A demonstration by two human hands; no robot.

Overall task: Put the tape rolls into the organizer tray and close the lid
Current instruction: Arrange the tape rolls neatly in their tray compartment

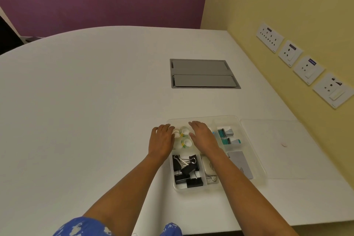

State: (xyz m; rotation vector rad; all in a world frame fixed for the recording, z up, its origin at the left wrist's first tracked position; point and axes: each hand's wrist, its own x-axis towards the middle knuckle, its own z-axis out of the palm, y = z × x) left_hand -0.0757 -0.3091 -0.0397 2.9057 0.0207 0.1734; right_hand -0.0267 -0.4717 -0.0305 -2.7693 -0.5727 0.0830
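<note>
Nearest us, our forearms reach out toward twelve o'clock over the desk (95, 101). The organizer tray (254, 161) lies with its long axis running six to twelve. In its far-left compartment the tape rolls (184, 137) already sit, cores facing up, so we judge the loading about done. Our left hand (161, 140) and right hand (203, 136) rest flat and spread either side of the rolls, holding nothing. At three o'clock, just beside the tray, the clear lid (277, 149) lies flat; closing it remains.
</note>
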